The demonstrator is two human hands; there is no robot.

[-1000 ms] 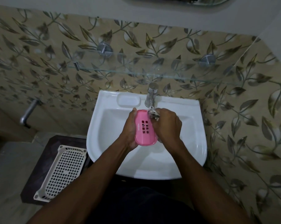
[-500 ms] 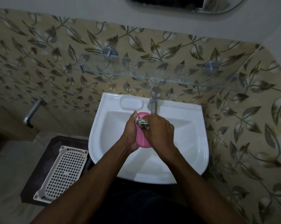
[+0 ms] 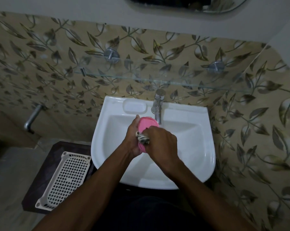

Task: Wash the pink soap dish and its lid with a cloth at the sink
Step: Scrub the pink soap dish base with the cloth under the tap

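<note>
The pink soap dish (image 3: 146, 125) is held over the white sink (image 3: 199, 144), just below and left of the chrome tap (image 3: 158, 104). The left hand (image 3: 132, 137) grips it from the left side, fingers closed around its edge. The right hand (image 3: 162, 140) has its fingers closed on a striped cloth (image 3: 142, 138), pressed against the near end of the dish. Beside the sink, lower left, a white plastic basket (image 3: 66, 179) lies on a dark stool (image 3: 41, 180).

Pink soap dish (image 3: 147, 125) – held over sink (image 3: 199, 147), cloth (image 3: 142, 138) on it.
</note>
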